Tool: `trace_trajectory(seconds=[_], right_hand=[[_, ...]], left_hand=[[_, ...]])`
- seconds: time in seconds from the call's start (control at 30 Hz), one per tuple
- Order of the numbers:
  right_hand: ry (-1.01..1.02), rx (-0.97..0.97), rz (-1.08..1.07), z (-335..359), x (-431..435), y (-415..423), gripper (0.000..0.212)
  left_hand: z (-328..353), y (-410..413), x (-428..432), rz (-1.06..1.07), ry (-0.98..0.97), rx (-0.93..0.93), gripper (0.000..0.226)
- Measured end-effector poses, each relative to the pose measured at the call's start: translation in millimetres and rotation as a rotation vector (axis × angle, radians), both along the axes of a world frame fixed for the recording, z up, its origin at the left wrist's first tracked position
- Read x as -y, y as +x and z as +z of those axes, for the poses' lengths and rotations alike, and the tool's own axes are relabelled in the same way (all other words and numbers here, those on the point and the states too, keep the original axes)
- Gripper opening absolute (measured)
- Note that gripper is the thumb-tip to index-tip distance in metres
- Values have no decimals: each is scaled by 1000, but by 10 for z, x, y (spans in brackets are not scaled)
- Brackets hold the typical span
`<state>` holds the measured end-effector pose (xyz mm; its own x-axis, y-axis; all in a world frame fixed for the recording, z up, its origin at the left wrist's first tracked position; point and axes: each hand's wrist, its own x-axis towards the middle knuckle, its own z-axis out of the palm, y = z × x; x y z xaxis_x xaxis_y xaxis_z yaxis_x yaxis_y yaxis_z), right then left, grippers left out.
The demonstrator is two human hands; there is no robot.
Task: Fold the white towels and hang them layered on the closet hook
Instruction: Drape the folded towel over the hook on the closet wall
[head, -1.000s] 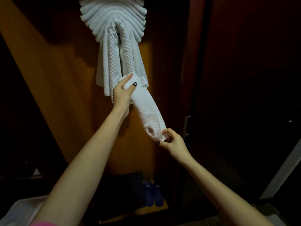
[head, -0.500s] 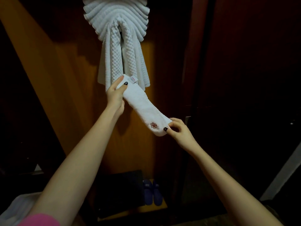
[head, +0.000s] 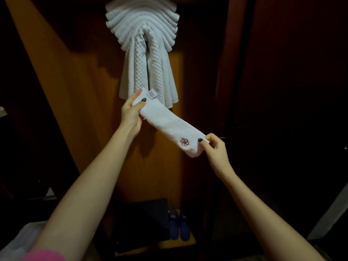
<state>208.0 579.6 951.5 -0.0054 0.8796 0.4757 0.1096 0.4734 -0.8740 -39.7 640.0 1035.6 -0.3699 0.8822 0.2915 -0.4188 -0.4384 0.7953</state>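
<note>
The closet's wooden floor [head: 188, 242] bears blue slippers [head: 178, 226] just beside a black box [head: 141, 221].

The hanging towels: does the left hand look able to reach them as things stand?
Probably yes. The left hand is just below the hanging towels with nothing between, but it grips one end of the folded towel; the right hand pinches the other.

Both bare arms are stretched forward. One end of a folded towel [head: 169, 125] is gripped by the raised left hand [head: 131, 114]; the other end is pinched lower by the right hand [head: 216, 150].
</note>
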Motion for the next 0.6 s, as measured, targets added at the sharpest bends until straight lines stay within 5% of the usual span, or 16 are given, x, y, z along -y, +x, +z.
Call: trace_trajectory(seconds=[0.13,0.33,0.6], right_hand=[[102,78,-93,118,68,14,27],[337,442,-244,119,199,102,17],[257,400,-253,201,207,214,19]], left_hand=[[-162,19,-6,91,-52,-7,46],[-282,149,-22,274,-76,-200,47],[-302,203,-80,265,-71,-180,47]])
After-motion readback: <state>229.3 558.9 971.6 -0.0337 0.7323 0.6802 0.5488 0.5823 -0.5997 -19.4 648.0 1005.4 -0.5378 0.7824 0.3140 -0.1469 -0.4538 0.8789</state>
